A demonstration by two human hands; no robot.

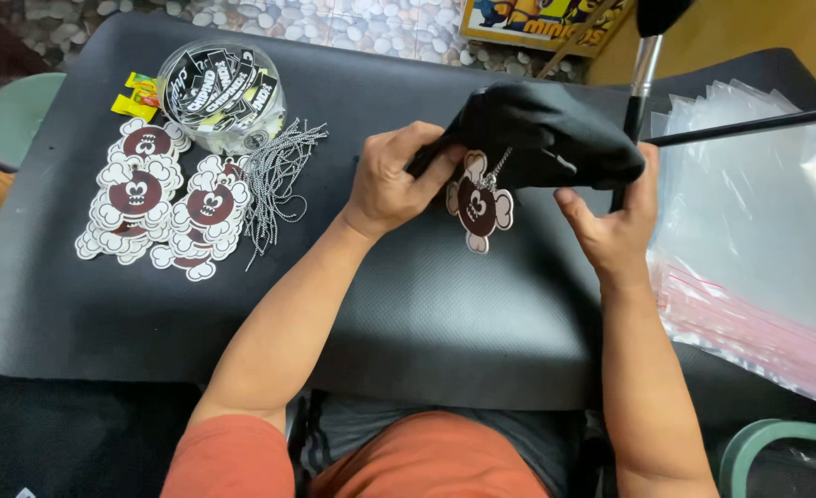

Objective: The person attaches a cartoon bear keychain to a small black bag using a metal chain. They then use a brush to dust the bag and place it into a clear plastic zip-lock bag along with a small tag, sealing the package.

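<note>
Both our hands gripped a folded black cloth garment (542, 134): left hand (394, 180) pinching its near edge, right hand (615, 226) underneath; between them dangled a brown-and-white cartoon-shaped card tag (479, 207).

mat centre (445, 314) bare, free passage; tag pile (154, 207), chains (274, 180), jar (219, 92) block left; bag stack (758, 231), black rod (749, 124) block right.

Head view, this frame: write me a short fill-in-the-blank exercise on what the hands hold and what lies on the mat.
1. Both hands grip a black ____.
2. From it hangs a brown-and-white tag on a ball ____.
3. The loose chains lie beside a clear round ____.
4. The clear bags lie by the ____ hand.

Missing words: cloth item; chain; tub; right
</note>
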